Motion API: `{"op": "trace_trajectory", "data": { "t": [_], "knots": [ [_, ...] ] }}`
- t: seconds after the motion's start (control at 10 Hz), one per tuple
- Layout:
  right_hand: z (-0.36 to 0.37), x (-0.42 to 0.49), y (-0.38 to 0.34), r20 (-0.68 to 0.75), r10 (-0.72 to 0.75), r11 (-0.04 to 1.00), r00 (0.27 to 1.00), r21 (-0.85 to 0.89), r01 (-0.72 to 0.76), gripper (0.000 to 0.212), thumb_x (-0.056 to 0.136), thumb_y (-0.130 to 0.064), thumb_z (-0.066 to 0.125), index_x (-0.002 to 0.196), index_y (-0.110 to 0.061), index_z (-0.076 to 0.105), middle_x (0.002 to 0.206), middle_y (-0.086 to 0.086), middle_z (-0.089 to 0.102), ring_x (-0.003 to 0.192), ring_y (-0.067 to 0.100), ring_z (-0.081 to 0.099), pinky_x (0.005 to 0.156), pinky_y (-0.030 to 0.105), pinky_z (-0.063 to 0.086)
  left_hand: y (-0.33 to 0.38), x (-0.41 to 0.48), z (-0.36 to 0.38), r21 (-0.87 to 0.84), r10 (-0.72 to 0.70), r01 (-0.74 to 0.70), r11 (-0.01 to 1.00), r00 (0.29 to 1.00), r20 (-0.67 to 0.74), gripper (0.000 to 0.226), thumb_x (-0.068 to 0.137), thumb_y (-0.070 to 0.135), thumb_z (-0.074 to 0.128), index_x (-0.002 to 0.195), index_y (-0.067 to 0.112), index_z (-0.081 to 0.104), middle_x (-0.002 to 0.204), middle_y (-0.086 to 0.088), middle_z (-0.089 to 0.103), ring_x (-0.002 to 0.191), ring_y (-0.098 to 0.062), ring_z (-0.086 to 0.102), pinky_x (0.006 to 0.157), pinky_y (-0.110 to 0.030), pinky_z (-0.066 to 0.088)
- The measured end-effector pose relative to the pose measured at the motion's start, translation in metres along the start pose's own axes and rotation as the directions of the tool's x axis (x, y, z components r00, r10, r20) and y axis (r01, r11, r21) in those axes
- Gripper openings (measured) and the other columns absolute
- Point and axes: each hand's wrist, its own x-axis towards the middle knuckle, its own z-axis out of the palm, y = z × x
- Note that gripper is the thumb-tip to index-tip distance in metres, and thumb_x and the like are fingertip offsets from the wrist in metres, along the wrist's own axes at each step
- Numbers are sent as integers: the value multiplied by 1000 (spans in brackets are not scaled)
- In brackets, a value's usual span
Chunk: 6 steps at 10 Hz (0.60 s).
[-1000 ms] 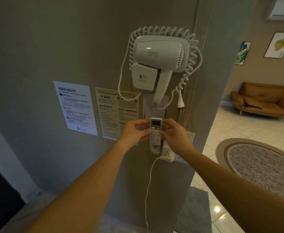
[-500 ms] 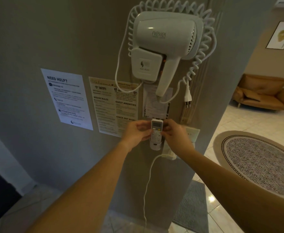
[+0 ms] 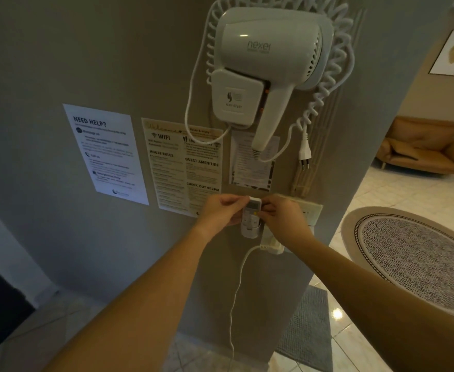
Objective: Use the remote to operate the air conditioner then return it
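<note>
A small white remote [image 3: 253, 212] with a little screen stands upright in a white wall holder [image 3: 250, 232] on the grey wall. My left hand [image 3: 221, 214] pinches its upper left edge. My right hand [image 3: 283, 217] pinches its upper right edge. The remote's lower half sits inside the holder. The air conditioner is out of view.
A white wall-mounted hair dryer [image 3: 263, 76] with a coiled cord hangs above. Printed notices [image 3: 182, 165] are stuck to the wall at left. A plugged charger [image 3: 272, 244] with a hanging white cable sits just below right. A round rug [image 3: 419, 259] and brown sofa [image 3: 424, 149] lie to the right.
I have stepped closer to the wall, so everything looms larger. The remote has slid lower into the holder, with both hands still pinching its top.
</note>
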Motion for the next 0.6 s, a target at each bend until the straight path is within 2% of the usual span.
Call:
{"op": "trace_trajectory", "data": {
  "t": [0.2, 0.4, 0.5, 0.6],
  "knots": [
    [0, -1, -2, -17, -14, 1000, 1000, -23, 14, 22, 93, -8, 74, 115, -11, 76, 102, 6, 80, 92, 18, 76, 88, 37, 63, -1, -1, 1, -5, -20, 20, 1000, 1000, -15, 29, 94, 28, 80, 115, 9, 80, 107, -12, 83, 99, -27, 81, 88, -40, 67],
    [-4, -4, -8, 8, 15, 1000, 1000, -26, -14, 23, 94, -11, 73, 117, -12, 75, 102, 4, 80, 87, 13, 74, 81, 25, 58, 6, -6, 3, 43, -31, 32, 999, 999, -21, 26, 97, 24, 76, 118, 10, 78, 113, -12, 81, 104, -28, 80, 88, -43, 67],
    [-8, -8, -14, 7, 14, 999, 1000, -30, -14, 21, 94, -13, 73, 115, -13, 76, 98, 3, 81, 86, 15, 75, 84, 33, 63, 9, -11, 2, 130, 25, -21, 991, 999, -31, 24, 99, 27, 74, 120, 17, 77, 116, -5, 80, 109, -24, 77, 84, -36, 66],
    [-15, -11, -17, 5, 35, 999, 999, -12, -35, 21, 96, -20, 71, 117, -16, 74, 101, 1, 80, 92, 18, 76, 86, 38, 63, 18, -19, -1, 274, 108, -81, 958, 990, -86, 30, 98, 31, 73, 126, 21, 75, 119, 1, 76, 112, -18, 72, 88, -36, 63]
  ]
}}
